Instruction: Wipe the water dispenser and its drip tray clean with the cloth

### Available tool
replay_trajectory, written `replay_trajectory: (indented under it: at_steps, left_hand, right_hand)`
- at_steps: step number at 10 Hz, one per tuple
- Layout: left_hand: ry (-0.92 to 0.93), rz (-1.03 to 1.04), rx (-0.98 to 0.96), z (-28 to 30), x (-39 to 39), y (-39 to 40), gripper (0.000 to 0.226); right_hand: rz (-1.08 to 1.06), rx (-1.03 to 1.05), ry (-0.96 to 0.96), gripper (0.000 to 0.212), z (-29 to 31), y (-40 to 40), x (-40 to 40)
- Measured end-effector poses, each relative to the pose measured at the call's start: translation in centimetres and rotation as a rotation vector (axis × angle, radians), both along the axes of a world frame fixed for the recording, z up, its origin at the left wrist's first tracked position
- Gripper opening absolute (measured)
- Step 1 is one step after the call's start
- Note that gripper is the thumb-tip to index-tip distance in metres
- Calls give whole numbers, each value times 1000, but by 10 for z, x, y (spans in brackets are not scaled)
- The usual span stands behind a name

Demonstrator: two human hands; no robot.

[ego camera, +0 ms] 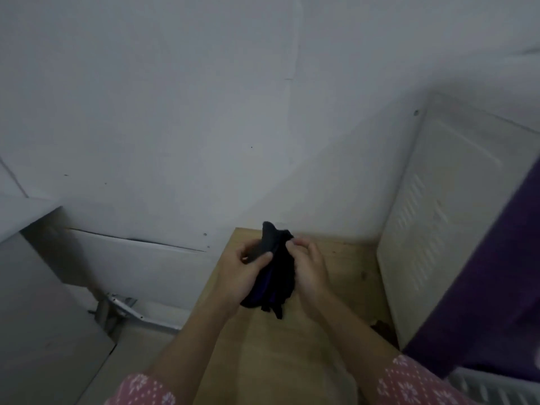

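A dark, bunched cloth [277, 270] with a purple streak is held up over a wooden table top [344, 273]. My left hand [242, 270] grips its left side, thumb laid across the fabric. My right hand [306, 264] pinches the cloth's upper right edge with curled fingers. At the right stands a white appliance side panel [444, 206] with vent slots; I cannot tell whether it is the water dispenser. No drip tray shows in the head view.
A pale wall [204, 112] fills the background. Purple fabric [496, 287] hangs at the right edge in front of the white panel. To the left of the table lie grey boards [38, 302] and a metal bracket [122, 305] on the floor.
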State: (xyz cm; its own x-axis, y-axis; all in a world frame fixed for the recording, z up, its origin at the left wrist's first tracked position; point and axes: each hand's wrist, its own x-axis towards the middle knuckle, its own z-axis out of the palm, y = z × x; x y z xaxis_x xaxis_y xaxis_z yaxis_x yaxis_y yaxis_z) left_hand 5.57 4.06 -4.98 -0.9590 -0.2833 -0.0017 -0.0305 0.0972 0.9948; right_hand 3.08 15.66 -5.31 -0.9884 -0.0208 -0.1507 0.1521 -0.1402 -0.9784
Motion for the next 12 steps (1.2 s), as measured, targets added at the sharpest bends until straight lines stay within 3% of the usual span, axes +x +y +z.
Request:
replay_trajectory:
  at_steps: [1, 2, 3, 4, 5, 6, 7, 8, 9, 11, 12]
  left_hand:
    - [-70, -80, -101, -17, -24, -16, 46]
    - [-124, -110, -143, -25, -42, -25, 45]
    - [-109, -28, -329, -29, -54, -31, 38]
    - [21, -99, -677, -38, -59, -38, 48]
    - [188, -323, -1047, -46, -63, -45, 49]
    - [47, -381, -1135, -36, -65, -47, 54]
    - [-140, -449, -1157, -32, -69, -50, 57]
    - [-311, -595, -1210, -23, -68, -50, 74]
    - [-384, -662, -1200, -13, -63, -48, 80]
    - [-434, -698, -1164, 41, -48, -41, 80]
    - [-375, -678, -1084, 87, -46, -28, 78]
  right_hand:
    - [-58, 186, -41, 29, -11, -17, -25]
    - [-75, 328, -51, 18, -19, -25, -47]
    - [-42, 433, -20, 13, -27, -28, -60]
    - [-42, 587, 56, 15, -32, -34, -61]
    - [-65, 943, 270, 26, -37, -39, -62]
    - [-10, 1115, 446, 18, -36, -40, -59]
    - [45, 1251, 364, 30, -34, -32, -54]
    - [303, 1424, 179, 57, -31, -20, -46]
    - [495, 1403, 60, 53, -18, -13, -43]
    - [517, 1352, 65, 57, 42, 13, -45]
    - [491, 1371, 113, 58, 95, 20, -46]
